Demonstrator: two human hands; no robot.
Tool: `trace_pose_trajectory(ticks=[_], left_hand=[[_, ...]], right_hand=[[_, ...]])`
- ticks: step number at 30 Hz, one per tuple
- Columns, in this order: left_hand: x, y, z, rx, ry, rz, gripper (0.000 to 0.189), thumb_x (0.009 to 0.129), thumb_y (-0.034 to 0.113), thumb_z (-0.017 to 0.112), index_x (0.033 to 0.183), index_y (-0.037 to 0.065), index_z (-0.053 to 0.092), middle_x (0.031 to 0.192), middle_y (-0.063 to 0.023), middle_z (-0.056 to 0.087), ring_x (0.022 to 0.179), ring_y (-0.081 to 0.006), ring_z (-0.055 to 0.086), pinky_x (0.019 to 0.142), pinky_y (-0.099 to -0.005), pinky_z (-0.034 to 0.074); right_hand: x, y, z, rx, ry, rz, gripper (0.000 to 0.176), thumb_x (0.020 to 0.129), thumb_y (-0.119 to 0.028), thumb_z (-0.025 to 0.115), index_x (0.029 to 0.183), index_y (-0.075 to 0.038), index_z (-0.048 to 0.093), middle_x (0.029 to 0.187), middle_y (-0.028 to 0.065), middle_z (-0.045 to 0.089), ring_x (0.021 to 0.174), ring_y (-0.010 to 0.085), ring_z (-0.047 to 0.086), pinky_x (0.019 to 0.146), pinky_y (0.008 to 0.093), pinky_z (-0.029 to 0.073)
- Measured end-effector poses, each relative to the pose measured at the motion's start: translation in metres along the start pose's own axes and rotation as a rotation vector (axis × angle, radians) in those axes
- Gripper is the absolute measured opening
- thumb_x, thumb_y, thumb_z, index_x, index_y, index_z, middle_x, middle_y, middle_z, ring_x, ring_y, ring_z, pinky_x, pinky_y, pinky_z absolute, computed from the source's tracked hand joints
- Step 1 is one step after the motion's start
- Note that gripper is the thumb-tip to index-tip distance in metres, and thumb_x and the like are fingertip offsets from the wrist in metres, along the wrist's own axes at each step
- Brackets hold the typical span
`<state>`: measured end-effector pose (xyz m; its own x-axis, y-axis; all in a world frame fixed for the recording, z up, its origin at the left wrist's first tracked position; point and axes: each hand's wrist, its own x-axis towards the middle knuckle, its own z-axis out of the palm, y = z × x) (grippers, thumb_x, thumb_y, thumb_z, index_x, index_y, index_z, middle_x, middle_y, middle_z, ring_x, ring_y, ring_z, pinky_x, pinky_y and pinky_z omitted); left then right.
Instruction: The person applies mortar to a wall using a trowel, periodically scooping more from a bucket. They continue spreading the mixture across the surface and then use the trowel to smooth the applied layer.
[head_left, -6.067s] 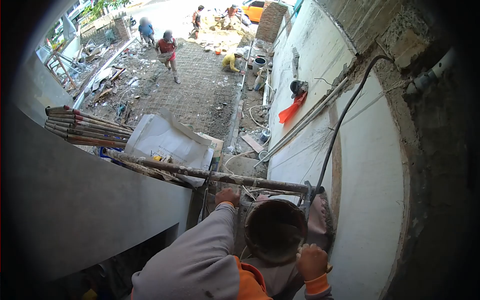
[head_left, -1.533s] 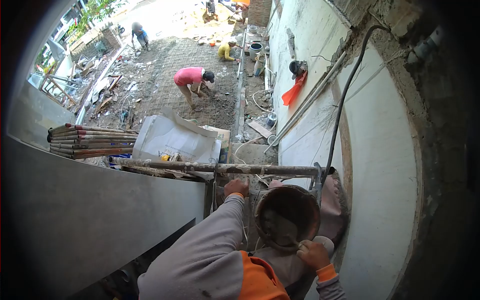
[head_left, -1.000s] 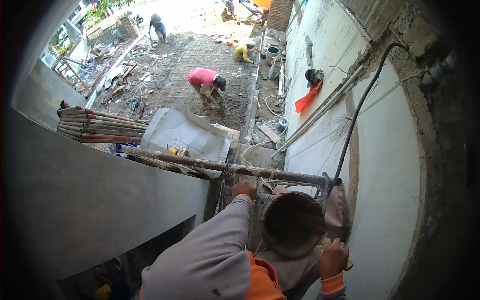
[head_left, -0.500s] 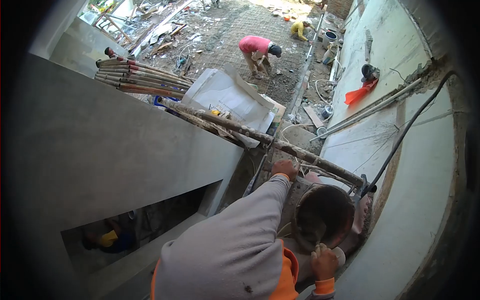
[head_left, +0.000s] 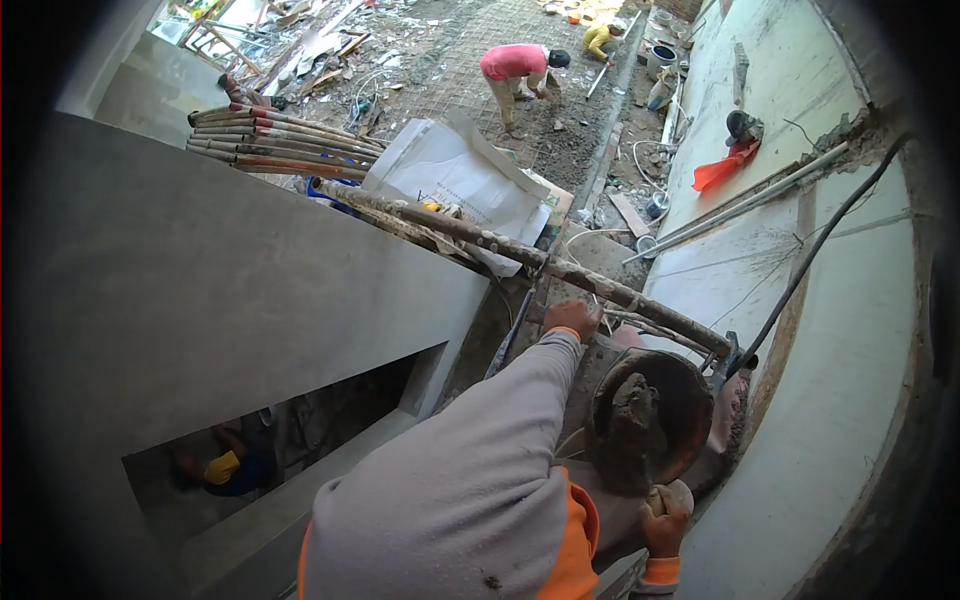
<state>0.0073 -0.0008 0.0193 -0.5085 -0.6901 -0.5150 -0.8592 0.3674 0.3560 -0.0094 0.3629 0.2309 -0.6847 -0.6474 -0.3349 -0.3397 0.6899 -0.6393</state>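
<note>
My right hand [head_left: 665,520] is closed round the handle of a trowel [head_left: 635,460], at the near rim of a dark round bucket [head_left: 688,415]. Wet grey mortar [head_left: 632,400] is heaped on the trowel's blade, over the bucket's mouth. Further forward, my left hand [head_left: 573,318] is closed in a fist beside the bucket, just below a mortar-spattered pole [head_left: 600,283]. What its fingers grip is hidden.
Bundled poles [head_left: 270,143] and a white sack [head_left: 465,185] lie ahead. A black cable [head_left: 825,240] hangs along the right wall [head_left: 850,380]. Below, a person in a pink shirt [head_left: 515,62] bends over mesh-covered ground; another in yellow [head_left: 600,40] crouches farther off.
The trowel has come up out of the bucket's depth with a heap of mortar on it. My right hand has shifted slightly right; my left hand stays almost in place.
</note>
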Motion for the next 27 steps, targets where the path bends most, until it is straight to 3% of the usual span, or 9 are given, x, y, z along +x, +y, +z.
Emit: trace_pose_trajectory(ticks=[3,4,9,10,16,19,23,27], left_hand=[[-0.003,0.01,-0.002,0.053,-0.059,-0.019,0.058,0.088,0.057,0.046,0.096,0.005,0.071,0.099,-0.0187,0.068,0.097,-0.0325,0.066,0.086,-0.0419,0.05],[-0.001,0.008,0.005,0.077,0.022,0.012,0.061,0.087,0.058,0.045,0.091,0.004,0.072,0.094,-0.0186,0.07,0.092,-0.0335,0.067,0.083,-0.0427,0.052],[0.007,0.006,0.015,0.135,0.002,0.006,0.063,0.089,0.058,0.044,0.102,0.001,0.069,0.104,-0.0217,0.067,0.1,-0.0353,0.064,0.087,-0.0445,0.05],[0.017,-0.01,0.031,0.128,0.073,0.112,0.06,0.089,0.056,0.045,0.099,0.002,0.069,0.104,-0.0218,0.067,0.099,-0.0356,0.065,0.086,-0.0457,0.05],[0.038,-0.025,0.065,0.133,0.093,0.222,0.039,0.084,0.041,0.052,0.094,0.008,0.069,0.09,-0.0193,0.069,0.087,-0.0382,0.067,0.079,-0.0507,0.051],[-0.007,0.011,0.032,0.151,0.098,0.212,0.038,0.082,0.04,0.053,0.091,0.007,0.07,0.088,-0.0182,0.07,0.088,-0.0386,0.067,0.078,-0.052,0.051],[0.008,0.005,0.049,0.218,0.098,0.13,0.054,0.081,0.058,0.053,0.095,0.009,0.071,0.094,-0.017,0.07,0.091,-0.0379,0.066,0.08,-0.0488,0.05],[0.009,0.008,0.046,0.246,0.002,0.099,0.058,0.081,0.06,0.053,0.092,0.006,0.071,0.096,-0.0207,0.069,0.094,-0.0389,0.066,0.082,-0.049,0.05]], right_hand=[[-0.014,0.0,-0.006,0.056,0.028,0.101,0.032,0.067,-0.014,0.072,0.095,-0.002,0.066,0.083,0.0186,0.067,0.077,0.036,0.066,0.072,0.0396,0.052],[-0.019,-0.004,-0.012,0.028,0.019,0.104,0.032,0.067,-0.016,0.073,0.096,-0.002,0.065,0.084,0.0193,0.066,0.078,0.0368,0.065,0.072,0.0402,0.052],[-0.053,-0.019,-0.044,-0.076,0.066,0.143,0.037,0.071,-0.026,0.075,0.098,-0.003,0.063,0.086,0.0223,0.065,0.083,0.0395,0.065,0.071,0.0431,0.052],[-0.063,-0.02,-0.048,-0.084,0.103,0.14,0.037,0.071,-0.026,0.075,0.098,-0.003,0.063,0.085,0.0221,0.065,0.083,0.0395,0.065,0.071,0.0435,0.052],[-0.099,-0.038,-0.114,-0.119,0.211,0.076,0.033,0.073,-0.024,0.073,0.094,-0.002,0.061,0.082,0.0208,0.063,0.082,0.0396,0.063,0.071,0.0433,0.052],[-0.093,-0.05,-0.158,-0.236,0.3,-0.029,0.032,0.071,-0.022,0.074,0.093,-0.002,0.061,0.082,0.0181,0.062,0.079,0.0378,0.062,0.071,0.0412,0.051],[-0.054,-0.079,-0.221,-0.404,0.378,-0.109,0.031,0.068,-0.019,0.078,0.087,-0.001,0.063,0.079,0.0135,0.06,0.073,0.0333,0.06,0.069,0.0387,0.051],[0.017,-0.119,-0.283,-0.463,0.41,-0.118,0.031,0.068,-0.019,0.079,0.088,-0.002,0.064,0.079,0.0137,0.061,0.069,0.03,0.061,0.063,0.0366,0.05]])
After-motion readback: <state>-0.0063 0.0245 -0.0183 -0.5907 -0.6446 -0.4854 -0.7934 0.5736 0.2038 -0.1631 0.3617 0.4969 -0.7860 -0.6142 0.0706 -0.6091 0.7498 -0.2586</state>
